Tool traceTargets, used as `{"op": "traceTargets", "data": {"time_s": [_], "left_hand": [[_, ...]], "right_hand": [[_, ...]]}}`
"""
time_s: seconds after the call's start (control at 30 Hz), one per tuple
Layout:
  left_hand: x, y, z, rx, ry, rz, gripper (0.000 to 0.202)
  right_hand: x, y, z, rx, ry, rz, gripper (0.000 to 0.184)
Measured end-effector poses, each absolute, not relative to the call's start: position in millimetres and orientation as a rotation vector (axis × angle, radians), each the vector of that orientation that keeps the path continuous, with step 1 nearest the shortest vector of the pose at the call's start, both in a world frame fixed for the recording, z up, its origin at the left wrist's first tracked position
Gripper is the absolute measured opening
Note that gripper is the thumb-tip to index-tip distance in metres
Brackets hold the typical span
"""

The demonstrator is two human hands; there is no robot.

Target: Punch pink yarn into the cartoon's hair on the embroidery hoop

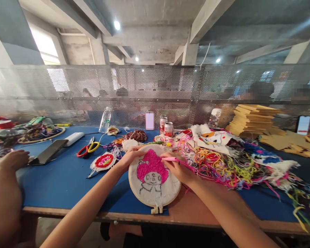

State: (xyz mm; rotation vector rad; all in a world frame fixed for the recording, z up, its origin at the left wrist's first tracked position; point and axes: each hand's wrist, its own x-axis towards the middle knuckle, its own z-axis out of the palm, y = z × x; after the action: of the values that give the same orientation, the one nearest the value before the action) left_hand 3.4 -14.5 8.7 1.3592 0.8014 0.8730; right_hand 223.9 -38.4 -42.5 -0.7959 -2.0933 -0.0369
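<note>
A round embroidery hoop (155, 186) stands tilted at the table's near edge. Its white cloth carries a figure with a fluffy pink top and a grey outlined face. My left hand (127, 158) grips the hoop's upper left rim. My right hand (179, 168) is closed on a pink punch needle (172, 159), whose tip rests against the pink stitching near the hoop's upper right. Pink yarn runs from the needle toward the heap of threads on the right.
A tangle of coloured yarn (222, 165) and stitched cloths lies right. Scissors (86, 149), a phone (50, 151), a small stitched patch (103, 161), a bottle (105, 120) and two cans (166, 127) sit on the blue table (64, 179). A bare foot (5, 186) rests at left. Cardboard stack (251, 119) at back right.
</note>
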Motion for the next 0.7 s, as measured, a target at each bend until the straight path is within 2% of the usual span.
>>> {"op": "traceTargets", "data": {"time_s": [0.23,0.57,0.7], "left_hand": [[4.0,-14.3,9.1,1.334,0.809,0.880,0.027],[2.9,-13.7,10.8,1.284,0.832,0.835,0.021],[3.6,-13.2,9.0,1.297,0.833,0.856,0.024]], "right_hand": [[228.1,-39.8,-45.3,-0.802,-1.969,0.271,0.011],[229.9,-40.2,-44.0,-0.756,-1.929,0.278,0.012],[230.4,-38.4,-46.3,-0.749,-1.945,0.268,0.011]]}}
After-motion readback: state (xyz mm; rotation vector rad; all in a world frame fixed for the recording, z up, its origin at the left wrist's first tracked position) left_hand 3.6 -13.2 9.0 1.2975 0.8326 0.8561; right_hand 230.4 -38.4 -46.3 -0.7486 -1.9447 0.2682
